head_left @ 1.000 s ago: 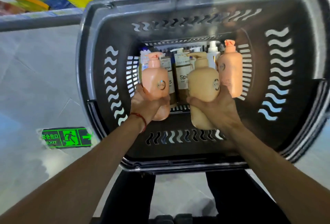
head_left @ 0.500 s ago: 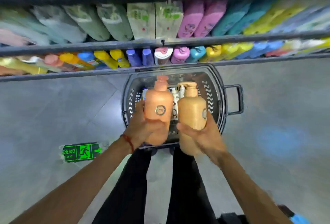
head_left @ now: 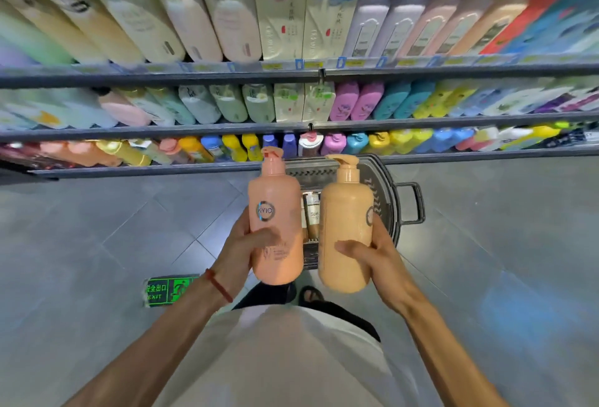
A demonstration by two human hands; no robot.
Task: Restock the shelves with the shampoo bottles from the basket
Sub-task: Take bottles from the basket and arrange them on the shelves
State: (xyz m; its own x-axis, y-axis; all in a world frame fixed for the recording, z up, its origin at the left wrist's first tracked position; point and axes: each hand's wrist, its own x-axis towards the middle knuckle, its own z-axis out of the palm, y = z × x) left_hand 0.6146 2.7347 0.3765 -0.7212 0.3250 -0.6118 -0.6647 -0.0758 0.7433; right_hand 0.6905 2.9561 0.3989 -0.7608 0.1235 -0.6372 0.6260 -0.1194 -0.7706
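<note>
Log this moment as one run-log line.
phase: bottles held above basket, facing shelves | left hand: grips pink pump bottle | right hand: grips tan pump bottle | basket: other bottles inside

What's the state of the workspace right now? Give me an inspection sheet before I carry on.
Surface: grey tiled floor; shelves packed with bottles.
Job's things: pink bottle and tan bottle, both upright and lifted clear of the basket; more bottles inside it.
Clutter: green exit sign on the floor.
Hands: left hand grips the pink bottle; right hand grips the tan bottle.
Cables: nothing seen.
Surroundings: shop aisle; shelf labels too blurred to read.
</note>
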